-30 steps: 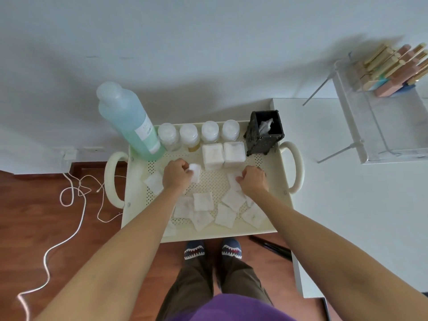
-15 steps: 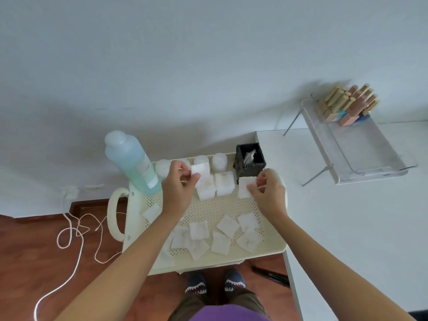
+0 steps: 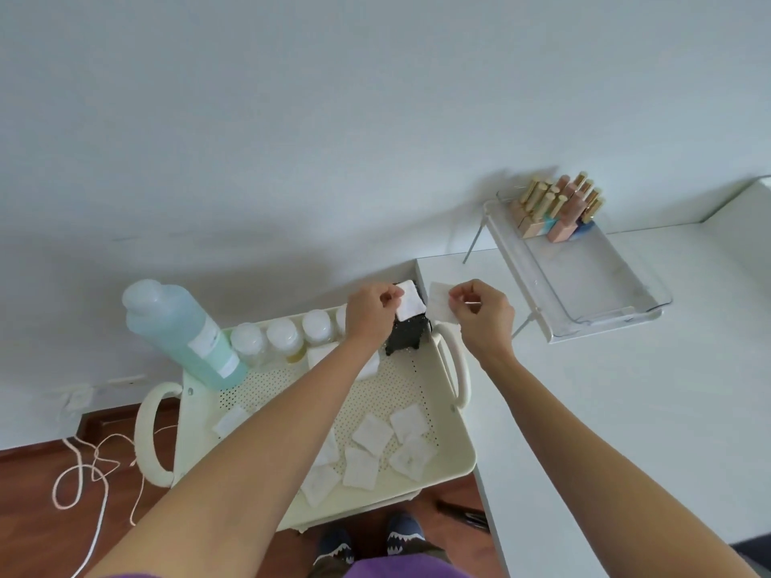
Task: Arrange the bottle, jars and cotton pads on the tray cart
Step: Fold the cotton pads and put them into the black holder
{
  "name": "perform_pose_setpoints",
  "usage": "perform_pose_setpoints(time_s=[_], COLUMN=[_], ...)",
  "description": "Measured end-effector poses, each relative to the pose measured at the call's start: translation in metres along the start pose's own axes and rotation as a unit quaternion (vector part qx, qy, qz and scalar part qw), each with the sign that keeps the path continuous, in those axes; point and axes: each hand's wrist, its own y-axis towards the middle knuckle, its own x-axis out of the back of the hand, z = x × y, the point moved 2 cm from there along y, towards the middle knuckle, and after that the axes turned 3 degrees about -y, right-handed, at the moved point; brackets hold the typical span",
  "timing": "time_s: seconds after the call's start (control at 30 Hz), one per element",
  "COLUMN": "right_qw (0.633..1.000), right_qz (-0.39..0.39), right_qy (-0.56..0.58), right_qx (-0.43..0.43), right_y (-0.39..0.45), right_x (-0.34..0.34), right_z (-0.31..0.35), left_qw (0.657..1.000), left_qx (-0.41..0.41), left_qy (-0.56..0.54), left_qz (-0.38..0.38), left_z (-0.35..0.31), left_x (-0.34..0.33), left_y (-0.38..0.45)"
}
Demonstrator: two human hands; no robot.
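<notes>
Cream tray cart stands beside a white table, its perforated top carrying a tall blue-green bottle at the back left and a row of small jars along the rear wall. Loose cotton pads lie scattered across the near half. Above the black holder, the left hand pinches one pad, and the right hand pinches another.
</notes>
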Motion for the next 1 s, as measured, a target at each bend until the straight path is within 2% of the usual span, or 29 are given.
perform_pose_setpoints(time_s=[0.13, 0.27, 0.43, 0.6, 0.7, 0.8, 0.87, 0.93, 1.0], right_qw=[1.000, 0.996, 0.986, 0.954, 0.943, 0.944, 0.946, 0.942, 0.932], right_qz=[0.021, 0.064, 0.110, 0.137, 0.136, 0.045, -0.013, 0.017, 0.122], right_qy=[-0.006, -0.033, -0.099, -0.209, -0.236, -0.230, -0.188, -0.148, -0.157], right_qx=[0.018, 0.047, 0.082, 0.166, 0.191, 0.231, 0.263, 0.299, 0.304], right_y=[0.011, 0.020, 0.031, 0.028, 0.022, 0.006, -0.011, -0.033, -0.054], right_x=[-0.010, -0.028, -0.056, -0.079, -0.083, -0.076, -0.066, -0.062, -0.066], right_z=[0.002, 0.003, 0.001, -0.005, -0.011, -0.010, -0.012, -0.025, -0.048], left_qw=[0.997, 0.992, 0.992, 0.988, 0.993, 0.997, 0.996, 0.992, 0.986], left_qx=[0.000, -0.038, -0.071, -0.099, -0.102, -0.071, -0.037, -0.001, 0.038], left_qy=[0.071, 0.119, 0.078, 0.032, 0.005, -0.004, 0.020, 0.051, 0.093], left_qz=[0.022, -0.004, -0.068, -0.110, -0.062, 0.030, 0.082, 0.112, 0.135], left_z=[0.007, 0.009, 0.016, 0.022, 0.036, 0.059, 0.078, 0.099, 0.117], left_x=[-0.007, -0.005, 0.005, 0.027, 0.033, 0.029, 0.020, 0.011, 0.003], left_y=[0.005, 0.007, 0.000, -0.033, -0.064, -0.094, -0.111, -0.123, -0.130])
